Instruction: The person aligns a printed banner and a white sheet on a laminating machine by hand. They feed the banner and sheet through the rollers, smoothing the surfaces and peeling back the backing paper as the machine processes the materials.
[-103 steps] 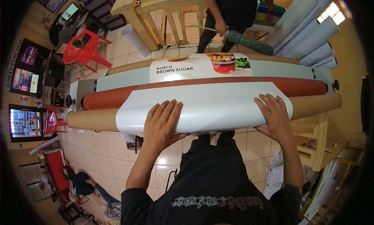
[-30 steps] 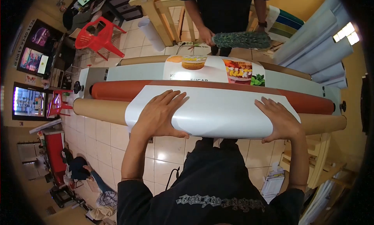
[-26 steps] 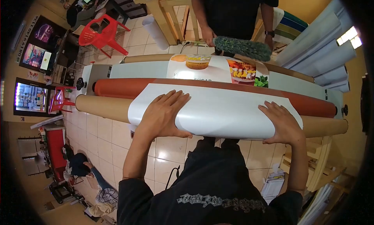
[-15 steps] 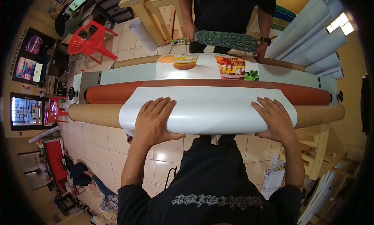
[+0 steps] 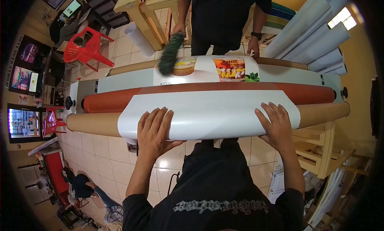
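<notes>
A white sheet (image 5: 208,111) comes out from under the red roller (image 5: 116,99) and wraps over the cardboard tube (image 5: 94,123) nearest me. My left hand (image 5: 154,131) lies on the sheet's left part, fingers spread and thumb along the lower edge. On its right part rests my right hand (image 5: 275,125), fingers apart. Neither hand is closed around anything. Behind the roller, the sheet's printed face (image 5: 206,71) shows food pictures. Over its left end a co-worker's hand (image 5: 179,29) holds a green fluffy duster (image 5: 171,54), slightly blurred.
The co-worker (image 5: 220,19) stands across the machine, another hand near the print's right edge. A second tube (image 5: 282,63) lies at the far side. Large white rolls (image 5: 306,27) lean at back right. A red chair (image 5: 89,49) stands back left; a wooden frame (image 5: 320,151) is at right.
The co-worker's duster has swung from the right side to the left end of the print and now points down. My hands keep nearly the same places on the sheet; the view has shifted slightly.
</notes>
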A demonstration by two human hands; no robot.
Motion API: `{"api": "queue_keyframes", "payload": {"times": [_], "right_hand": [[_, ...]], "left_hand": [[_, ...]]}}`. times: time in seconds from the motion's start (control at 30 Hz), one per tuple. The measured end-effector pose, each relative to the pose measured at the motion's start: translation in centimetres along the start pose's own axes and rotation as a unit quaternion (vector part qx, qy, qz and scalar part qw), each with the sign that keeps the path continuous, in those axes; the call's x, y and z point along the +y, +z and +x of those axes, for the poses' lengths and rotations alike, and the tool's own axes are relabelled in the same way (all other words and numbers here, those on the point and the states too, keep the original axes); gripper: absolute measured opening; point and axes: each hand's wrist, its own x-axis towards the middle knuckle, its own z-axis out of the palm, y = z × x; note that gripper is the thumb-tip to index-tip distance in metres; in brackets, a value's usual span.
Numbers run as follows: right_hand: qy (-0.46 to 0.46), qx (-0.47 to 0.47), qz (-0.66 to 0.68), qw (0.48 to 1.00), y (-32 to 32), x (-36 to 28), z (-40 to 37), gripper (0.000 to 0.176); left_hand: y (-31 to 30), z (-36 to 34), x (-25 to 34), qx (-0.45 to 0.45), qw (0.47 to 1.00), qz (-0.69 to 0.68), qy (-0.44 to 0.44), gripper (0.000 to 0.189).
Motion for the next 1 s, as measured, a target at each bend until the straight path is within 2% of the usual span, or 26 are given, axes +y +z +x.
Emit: {"api": "queue_keyframes", "payload": {"times": [0.13,0.3,0.5,0.53,0.6,0.63,0.67,0.7,0.77,0.8,0.83,0.87,0.9,0.93,1.0], "right_hand": [[0.004,0.026,-0.010,1.000,0.7,-0.3,-0.6,0.088],[0.007,0.105,-0.044,0.994,2.4,-0.4,-1.4,0.082],[-0.005,0.132,-0.115,0.985,4.3,-0.1,-2.8,0.076],[-0.006,0.132,-0.115,0.985,4.1,-0.2,-2.9,0.076],[0.004,0.091,-0.021,0.996,2.7,-0.6,-2.7,0.065],[0.002,0.092,-0.020,0.996,1.7,-0.7,-2.4,0.065],[0.008,0.056,0.015,0.998,0.6,-0.7,-2.1,0.057],[0.009,0.037,0.032,0.999,-0.3,-0.6,-1.7,0.053],[0.010,0.004,0.057,0.998,-2.0,-0.3,-1.0,0.042],[0.008,-0.012,0.064,0.998,-2.5,-0.1,-0.6,0.037],[0.007,-0.012,0.066,0.998,-2.8,0.0,-0.1,0.037],[0.051,0.009,0.122,0.991,-2.9,0.1,0.7,0.032],[0.097,0.031,0.177,0.979,-3.0,0.0,1.5,0.029],[0.096,0.032,0.177,0.979,-3.1,-0.4,2.5,0.029],[0.170,0.006,0.149,0.974,-3.3,-1.4,5.0,0.025]], "left_hand": [[1.2,-1.0,0.0,0.047,0.999,0.019,0.000,0.095],[2.3,-1.9,0.0,0.084,0.996,0.028,-0.001,0.093],[3.7,-3.1,-0.1,0.135,0.990,0.048,0.010,0.090],[3.8,-3.3,-0.1,0.137,0.989,0.051,0.012,0.091],[3.3,-3.3,0.2,0.140,0.989,0.055,0.011,0.092],[2.3,-2.9,0.6,0.115,0.993,0.010,-0.007,0.081],[1.2,-2.6,0.9,0.091,0.995,-0.035,-0.025,0.071],[0.3,-2.3,1.0,0.091,0.995,-0.034,-0.026,0.071],[-1.3,-1.6,1.0,0.039,0.997,-0.057,-0.023,0.055],[-1.8,-1.2,0.7,0.038,0.997,-0.056,-0.024,0.055],[-2.2,-0.7,0.1,0.036,0.994,-0.096,-0.030,0.046],[-2.5,0.1,-0.3,0.035,0.990,-0.135,-0.036,0.038],[-2.6,1.3,-0.3,0.086,0.989,-0.117,-0.026,0.028],[-2.6,2.1,-0.2,0.086,0.989,-0.115,-0.026,0.028],[-2.5,3.6,0.0,0.037,0.988,-0.067,-0.136,0.021]]}}
